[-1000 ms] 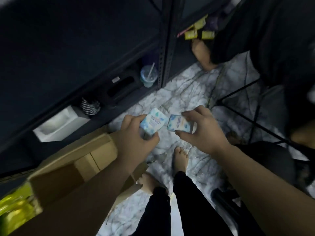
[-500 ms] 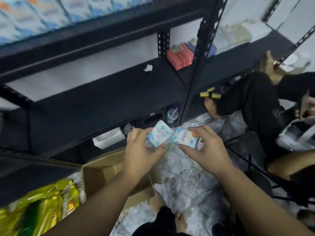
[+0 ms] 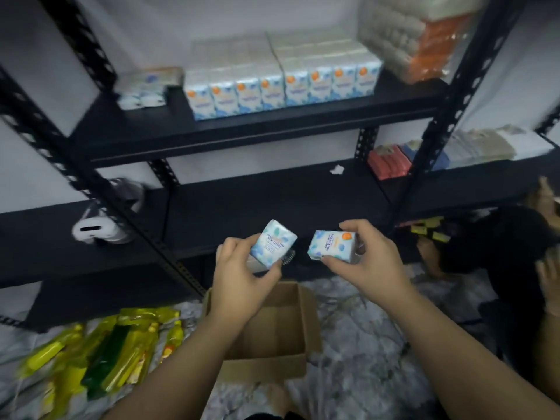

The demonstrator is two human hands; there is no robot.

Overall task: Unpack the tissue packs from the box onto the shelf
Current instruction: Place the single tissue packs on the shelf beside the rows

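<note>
My left hand (image 3: 242,277) grips a small white-and-blue tissue pack (image 3: 272,242), tilted. My right hand (image 3: 371,259) grips a second tissue pack (image 3: 330,247) with an orange dot, a short gap from the first. Both packs hang above an open cardboard box (image 3: 272,328) on the floor; its inside looks bare. The black metal shelf (image 3: 242,128) ahead carries a row of matching tissue packs (image 3: 281,83) on its upper board. The board below (image 3: 257,195) is mostly bare.
Yellow and green packets (image 3: 100,356) lie on the floor at left. A white device (image 3: 97,231) sits on the lower board left. Red and blue packs (image 3: 394,159) and paper rolls (image 3: 424,34) fill the right shelves. Another person in black (image 3: 500,253) crouches at right.
My view has tilted up from the floor to the shelf. Both hands have risen with their tissue packs, which have drawn slightly apart.
</note>
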